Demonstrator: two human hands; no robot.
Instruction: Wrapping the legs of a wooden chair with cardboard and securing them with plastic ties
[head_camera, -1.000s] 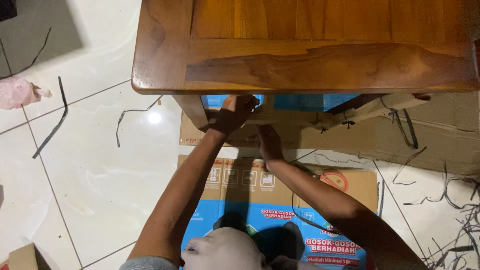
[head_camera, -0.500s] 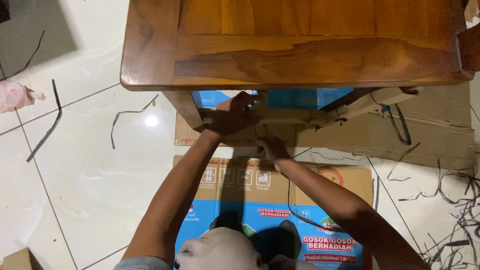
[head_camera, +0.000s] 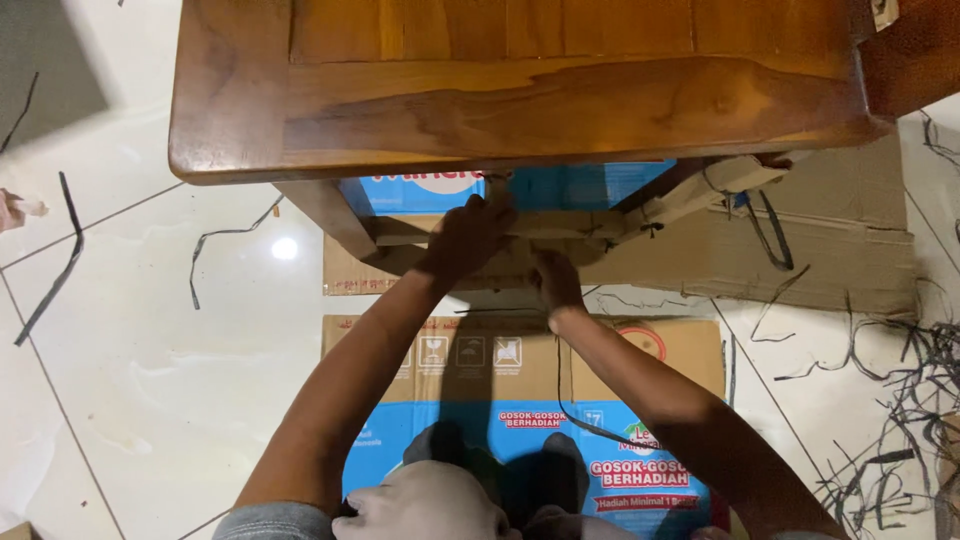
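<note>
Two bare hands are reaching under the edge of a wooden table (head_camera: 520, 100), and we are looking straight down on them from above. Our left hand (head_camera: 465, 240) is wrapped around a rail wrapped in brown cardboard (head_camera: 570, 225) that runs between the table legs, its fingers curled over the top and clamped on it. Our right hand (head_camera: 555, 280) is sitting just below and beside the left, pressing at the underside of the same wrapping; we cannot tell whether its fingers are closed on anything, since they are tucked out of sight. Beyond both hands a blue carton (head_camera: 590, 185) is showing under the tabletop. Nearer to us than the hands, a flattened cardboard box (head_camera: 470, 360) is lying on the white tiled floor (head_camera: 150, 350), and we seem to be kneeling on it. Off to the right of the right hand, black plastic straps (head_camera: 900, 400) are lying scattered in a tangle. We judge that we are working the cardboard wrapping on the rail, with the left hand steadying it. Any next move is calling for a firm grip at the seam while the left keeps the rail from shifting.
</note>
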